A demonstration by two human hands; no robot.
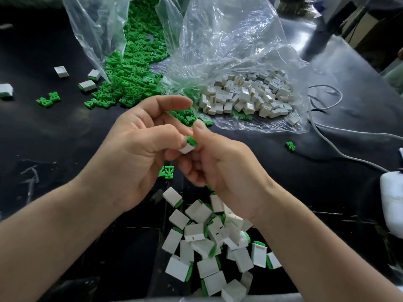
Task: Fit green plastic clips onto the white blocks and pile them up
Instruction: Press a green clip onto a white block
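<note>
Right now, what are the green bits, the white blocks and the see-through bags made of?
Green clips: probably hard plastic, matte, with crisp moulded ribs. White blocks: likely plastic too, smooth and dull, with sharp edges and slots. Bags: thin clear plastic film, shiny and crinkled, showing the parts inside.

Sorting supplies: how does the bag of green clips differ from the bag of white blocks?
The bag of green clips spills clips onto the table; the bag of white blocks keeps most blocks inside. The clips bag lies farther left. Both are clear, crumpled plastic, lying open.
</note>
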